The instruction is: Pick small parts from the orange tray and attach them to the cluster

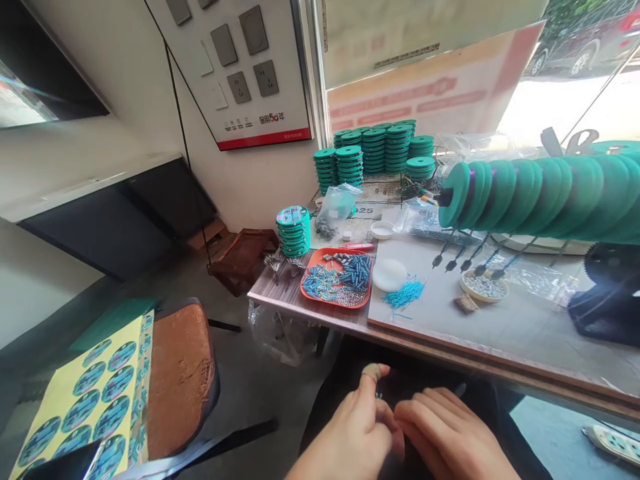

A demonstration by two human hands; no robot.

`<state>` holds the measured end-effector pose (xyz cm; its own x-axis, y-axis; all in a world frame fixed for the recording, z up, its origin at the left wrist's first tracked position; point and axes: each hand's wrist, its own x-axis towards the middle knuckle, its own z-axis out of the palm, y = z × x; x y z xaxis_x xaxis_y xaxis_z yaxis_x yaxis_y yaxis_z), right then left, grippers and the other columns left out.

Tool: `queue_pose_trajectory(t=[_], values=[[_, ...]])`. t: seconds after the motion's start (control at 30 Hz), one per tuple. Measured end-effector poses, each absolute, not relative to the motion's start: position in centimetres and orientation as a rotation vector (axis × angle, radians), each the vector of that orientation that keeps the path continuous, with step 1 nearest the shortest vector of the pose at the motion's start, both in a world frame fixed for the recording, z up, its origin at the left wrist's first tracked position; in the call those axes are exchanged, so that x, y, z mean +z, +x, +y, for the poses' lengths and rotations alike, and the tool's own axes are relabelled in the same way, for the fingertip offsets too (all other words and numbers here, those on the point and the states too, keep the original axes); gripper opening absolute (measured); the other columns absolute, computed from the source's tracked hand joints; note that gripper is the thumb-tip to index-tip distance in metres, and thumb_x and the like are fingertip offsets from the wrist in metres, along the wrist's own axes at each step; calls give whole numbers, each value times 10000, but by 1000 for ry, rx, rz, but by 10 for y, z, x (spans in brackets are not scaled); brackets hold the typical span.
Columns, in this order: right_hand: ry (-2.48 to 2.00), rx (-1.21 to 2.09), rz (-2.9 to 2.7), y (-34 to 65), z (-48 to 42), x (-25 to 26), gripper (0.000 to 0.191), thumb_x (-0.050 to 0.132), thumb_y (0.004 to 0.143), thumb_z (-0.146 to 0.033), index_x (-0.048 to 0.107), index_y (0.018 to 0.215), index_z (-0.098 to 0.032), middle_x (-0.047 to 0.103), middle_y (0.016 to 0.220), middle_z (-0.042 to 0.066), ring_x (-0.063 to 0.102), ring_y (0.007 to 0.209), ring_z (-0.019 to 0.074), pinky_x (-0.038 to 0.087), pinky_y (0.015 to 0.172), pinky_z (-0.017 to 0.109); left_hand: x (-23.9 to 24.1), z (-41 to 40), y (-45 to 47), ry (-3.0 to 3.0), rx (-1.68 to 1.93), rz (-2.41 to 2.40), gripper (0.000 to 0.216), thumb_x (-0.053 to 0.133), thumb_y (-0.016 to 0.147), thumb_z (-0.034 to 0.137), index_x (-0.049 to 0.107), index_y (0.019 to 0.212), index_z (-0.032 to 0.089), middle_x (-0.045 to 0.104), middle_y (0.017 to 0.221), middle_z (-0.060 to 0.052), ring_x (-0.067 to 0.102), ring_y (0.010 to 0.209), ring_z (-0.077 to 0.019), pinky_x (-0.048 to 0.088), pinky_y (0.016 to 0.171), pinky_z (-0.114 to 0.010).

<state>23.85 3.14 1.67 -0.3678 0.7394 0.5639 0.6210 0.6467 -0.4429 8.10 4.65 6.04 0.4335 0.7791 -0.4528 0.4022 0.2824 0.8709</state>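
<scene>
My left hand and my right hand are close together over my lap, below the table's front edge. A tan wrap covers one fingertip of the left hand, whose fingers are curled in. A tiny shiny bit shows between them, too small to name. The right hand's fingers are pinched beside the left, and what they hold is hidden. On the table ahead, an orange tray holds blue springs, small metal parts and tiny beads. Beside it are a white round lid and a pile of bright blue thin pieces.
A row of green spools on a rod hangs over the table's right side, dark weights dangling below. A dish of grey pieces stands beneath. Green spool stacks line the back. A chair with sticker sheets is at left.
</scene>
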Motion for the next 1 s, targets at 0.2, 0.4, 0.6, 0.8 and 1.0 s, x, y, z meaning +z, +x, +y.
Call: queue_pose_trajectory(t=[0.2, 0.4, 0.6, 0.8, 1.0], values=[[-1062, 196, -2105, 245, 31, 26, 222, 340, 910, -112, 512, 803, -204, 521, 622, -24, 455, 564, 125, 337, 590, 246, 61, 47, 81, 1334, 321, 1166, 678, 347, 666, 51, 315, 1340, 109, 554, 645, 41, 570, 818, -167, 363, 903, -336], [-1059, 191, -2177, 246, 31, 24, 235, 338, 911, -108, 493, 766, -209, 522, 617, -26, 445, 572, 126, 326, 610, 244, 57, 45, 80, 1390, 306, 1173, 652, 339, 678, 63, 344, 1327, 119, 545, 616, 47, 574, 891, -172, 344, 933, -345], [-1061, 201, -2219, 245, 31, 20, 255, 319, 929, -143, 473, 738, -213, 517, 615, -26, 435, 573, 131, 300, 608, 246, 55, 45, 81, 1420, 309, 1173, 653, 331, 680, 65, 346, 1330, 121, 540, 613, 45, 568, 879, -179, 350, 922, -349], [-1025, 188, -2208, 244, 32, 21, 274, 336, 928, -138, 452, 690, -211, 480, 581, -40, 399, 540, 118, 282, 592, 237, 57, 47, 80, 1382, 292, 1201, 674, 346, 663, 72, 351, 1332, 150, 564, 649, 38, 561, 869, -181, 360, 909, -343], [-1040, 206, -2213, 244, 32, 17, 264, 343, 917, -127, 435, 686, -213, 472, 584, -42, 398, 536, 119, 284, 597, 241, 59, 47, 79, 1384, 294, 1152, 685, 344, 643, 60, 340, 1325, 116, 546, 630, 47, 579, 780, -170, 382, 866, -325]])
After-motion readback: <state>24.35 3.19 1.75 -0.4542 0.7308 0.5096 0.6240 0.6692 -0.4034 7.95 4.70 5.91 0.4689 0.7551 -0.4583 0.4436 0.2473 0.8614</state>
